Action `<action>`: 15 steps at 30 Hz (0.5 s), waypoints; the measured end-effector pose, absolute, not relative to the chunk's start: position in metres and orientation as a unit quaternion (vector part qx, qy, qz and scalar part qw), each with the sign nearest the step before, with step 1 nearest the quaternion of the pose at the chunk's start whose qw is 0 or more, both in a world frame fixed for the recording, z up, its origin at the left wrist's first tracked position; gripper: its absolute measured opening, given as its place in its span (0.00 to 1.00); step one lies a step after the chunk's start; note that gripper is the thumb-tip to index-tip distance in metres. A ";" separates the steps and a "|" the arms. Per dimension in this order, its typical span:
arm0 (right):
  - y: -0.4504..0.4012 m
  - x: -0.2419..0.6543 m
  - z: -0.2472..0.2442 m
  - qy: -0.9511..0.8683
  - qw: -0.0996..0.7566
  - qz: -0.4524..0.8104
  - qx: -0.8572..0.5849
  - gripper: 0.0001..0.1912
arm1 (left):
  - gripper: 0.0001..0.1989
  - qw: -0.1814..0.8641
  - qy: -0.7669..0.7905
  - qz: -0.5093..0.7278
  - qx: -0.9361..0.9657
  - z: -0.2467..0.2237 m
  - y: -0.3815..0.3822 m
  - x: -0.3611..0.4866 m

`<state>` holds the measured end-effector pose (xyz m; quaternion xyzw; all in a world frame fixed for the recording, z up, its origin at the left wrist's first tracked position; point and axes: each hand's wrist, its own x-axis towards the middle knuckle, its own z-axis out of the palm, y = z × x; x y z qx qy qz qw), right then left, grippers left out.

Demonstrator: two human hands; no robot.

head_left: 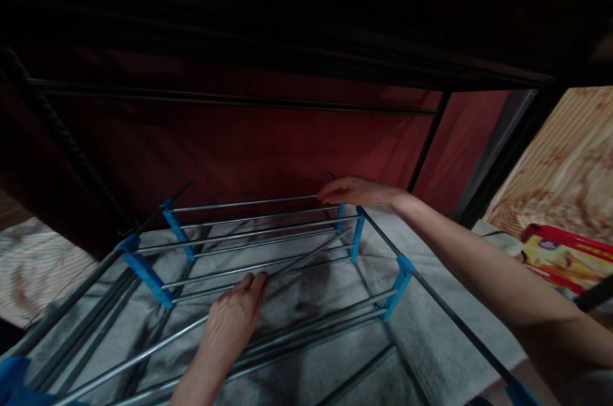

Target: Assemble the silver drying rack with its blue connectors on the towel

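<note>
A rack of thin grey metal rods [268, 223] joined by blue plastic connectors [148, 272] lies in front of me. My left hand [237, 307] is closed around a loose-looking metal rod [143, 355]. This rod slants from the lower left up across the inside of the rack, toward the far right. At the rack's far right corner, my right hand [354, 191] bends over the frame, its fingers together against the end of the rearmost rod. The palm side and the part of the connector beneath it are hidden.
Pale grey cloth [440, 304] lies under the rack. A dark metal frame [239, 98] stands close behind, with a dark red panel [287, 144] at its back. A red and yellow package [565, 256] is at the right, beside a wood-patterned surface [565, 163].
</note>
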<state>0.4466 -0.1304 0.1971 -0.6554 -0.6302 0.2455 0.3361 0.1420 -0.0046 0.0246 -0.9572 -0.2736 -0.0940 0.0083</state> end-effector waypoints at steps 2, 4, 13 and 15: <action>-0.164 0.479 0.183 -0.544 0.428 0.247 -0.678 0.16 | 0.19 0.014 -0.268 -0.099 -0.958 0.024 -0.010 0.145; -0.193 0.510 0.162 -0.455 0.494 0.233 -0.704 0.17 | 0.18 0.021 -0.259 -0.101 -0.960 0.024 -0.015 0.149; -0.241 0.544 0.038 -0.310 0.494 0.251 -0.773 0.15 | 0.27 -0.011 -0.240 -0.057 -0.969 0.004 -0.019 0.176; -0.233 0.539 0.020 -0.316 0.494 0.246 -0.772 0.14 | 0.22 -0.017 -0.259 -0.045 -0.965 0.005 -0.015 0.180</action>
